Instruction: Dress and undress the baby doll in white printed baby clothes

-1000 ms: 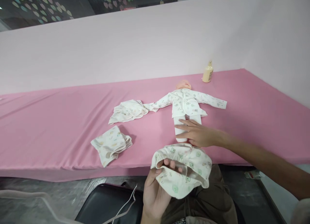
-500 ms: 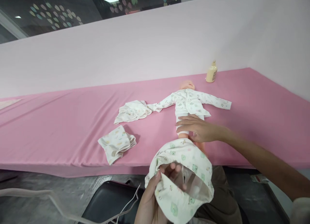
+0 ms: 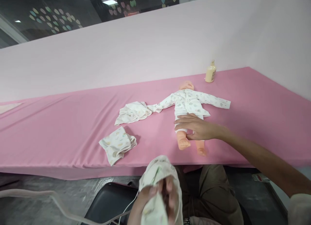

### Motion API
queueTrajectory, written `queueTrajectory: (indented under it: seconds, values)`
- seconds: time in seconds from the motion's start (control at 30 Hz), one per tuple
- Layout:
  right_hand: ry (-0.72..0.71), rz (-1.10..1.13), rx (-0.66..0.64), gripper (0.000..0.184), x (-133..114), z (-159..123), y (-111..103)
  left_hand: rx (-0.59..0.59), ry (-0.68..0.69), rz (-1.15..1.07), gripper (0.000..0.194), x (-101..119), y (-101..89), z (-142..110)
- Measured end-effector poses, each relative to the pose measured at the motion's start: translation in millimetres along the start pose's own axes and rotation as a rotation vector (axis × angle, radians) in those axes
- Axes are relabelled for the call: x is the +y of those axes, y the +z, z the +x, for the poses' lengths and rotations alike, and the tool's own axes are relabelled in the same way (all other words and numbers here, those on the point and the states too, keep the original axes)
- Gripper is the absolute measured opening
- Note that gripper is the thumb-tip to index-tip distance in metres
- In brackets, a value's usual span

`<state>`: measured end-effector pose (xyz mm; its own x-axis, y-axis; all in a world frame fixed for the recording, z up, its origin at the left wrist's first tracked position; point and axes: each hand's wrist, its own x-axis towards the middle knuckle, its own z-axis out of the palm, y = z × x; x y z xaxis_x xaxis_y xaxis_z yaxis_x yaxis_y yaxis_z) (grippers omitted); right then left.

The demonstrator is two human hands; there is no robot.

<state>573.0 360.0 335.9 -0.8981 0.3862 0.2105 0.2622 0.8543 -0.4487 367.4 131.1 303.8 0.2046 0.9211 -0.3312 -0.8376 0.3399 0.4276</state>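
In the head view, my left hand [image 3: 143, 199] is closed on a white baby hat [image 3: 160, 173] with pale green prints, held below the table's front edge; both are blurred by motion. My right hand [image 3: 194, 126] lies flat with stretched fingers across the legs of a baby doll [image 3: 183, 139]. The doll is on its back, head toward the wall, in a white printed jacket [image 3: 188, 100] with sleeves spread and white trousers. Its bare lower legs and feet point toward me.
A crumpled white printed cloth [image 3: 133, 112] touches the doll's left-side sleeve. Nearer lies a folded printed cloth [image 3: 118, 144]. A yellowish pump bottle [image 3: 210, 72] stands by the wall on the pink table cover [image 3: 60, 131]. Below are a black chair [image 3: 109, 199] and a pale cable [image 3: 55, 200].
My left hand has drawn the hat lower and turned it, so its wide opening has narrowed and the doll's feet show. My right hand stays on the doll's legs.
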Motion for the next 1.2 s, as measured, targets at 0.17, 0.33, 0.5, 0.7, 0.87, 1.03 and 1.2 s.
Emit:
queueTrajectory:
  seconds: [0.17, 0.33, 0.5, 0.7, 0.87, 1.03, 1.2]
  values:
    - [0.009, 0.023, 0.027, 0.044, -2, 1, -5, 0.183, 0.065, -0.045, 0.01, -15, 49.3, 41]
    - [0.007, -0.006, 0.023, 0.043, -4, 0, -5, 0.27, 0.091, -0.025, 0.034, -24, 66.8, 47]
    - [-0.015, -0.129, 0.027, 0.042, -8, 2, 6, 0.322, 0.16, -0.01, 0.043, -29, 73.6, 64]
    - [0.014, -0.212, 0.092, 0.034, -25, -6, 20, 0.278, 0.178, -0.02, 0.045, -36, 74.8, 84]
    - [0.114, 0.175, 0.181, 0.024, -41, -26, 23, 0.306, 0.212, -0.053, 0.047, -35, 72.8, 85]
    - [0.302, 0.499, 0.093, 0.024, -57, -30, 15, 0.262, 0.2, -0.028, 0.048, -35, 68.4, 86]
    - [0.373, 0.617, -0.133, 0.038, -62, -16, 13, 0.227, 0.189, 0.029, 0.052, -36, 59.6, 89]
